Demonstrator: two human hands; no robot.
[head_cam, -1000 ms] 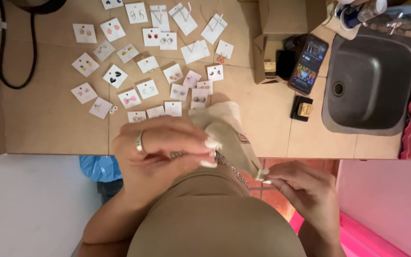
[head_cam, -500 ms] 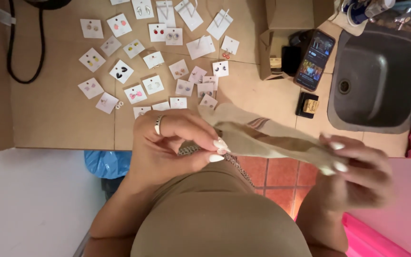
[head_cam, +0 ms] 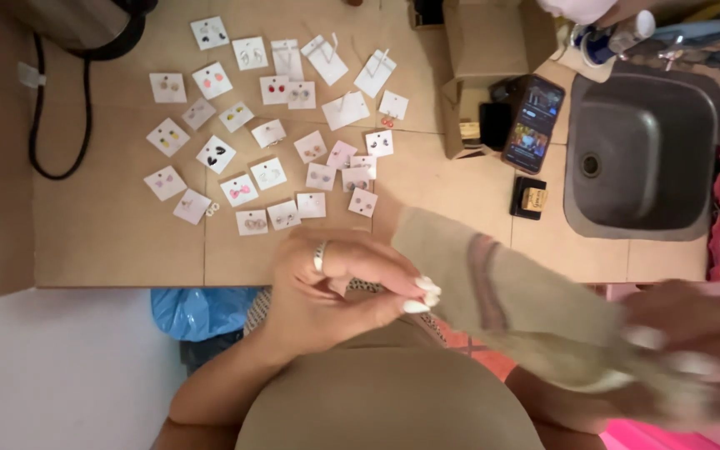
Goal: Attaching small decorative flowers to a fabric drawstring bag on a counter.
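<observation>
My left hand [head_cam: 339, 287], with a ring on one finger, has its fingertips pinched on one end of a long beige cloth strip [head_cam: 510, 296] with a pinkish band across it. My right hand [head_cam: 693, 346], blurred at the lower right, grips the other end of the strip, which stretches slanted between the two hands. Both hands are held over my lap, just below the edge of the tan counter [head_cam: 110, 242]. Several small white earring cards [head_cam: 268, 133] lie spread out on the counter above my left hand.
A grey sink [head_cam: 643, 154] is set into the counter at the right. Beside it lie a phone [head_cam: 533, 123], a small dark box [head_cam: 530, 198] and an open cardboard box [head_cam: 472, 75]. A black cable [head_cam: 37, 125] loops at the left. A blue bag [head_cam: 202, 310] lies on the floor.
My right hand has pulled away to the right and downward, drawing the cloth strip out longer. My left hand keeps its pinch on the near end. The view has shifted slightly.
</observation>
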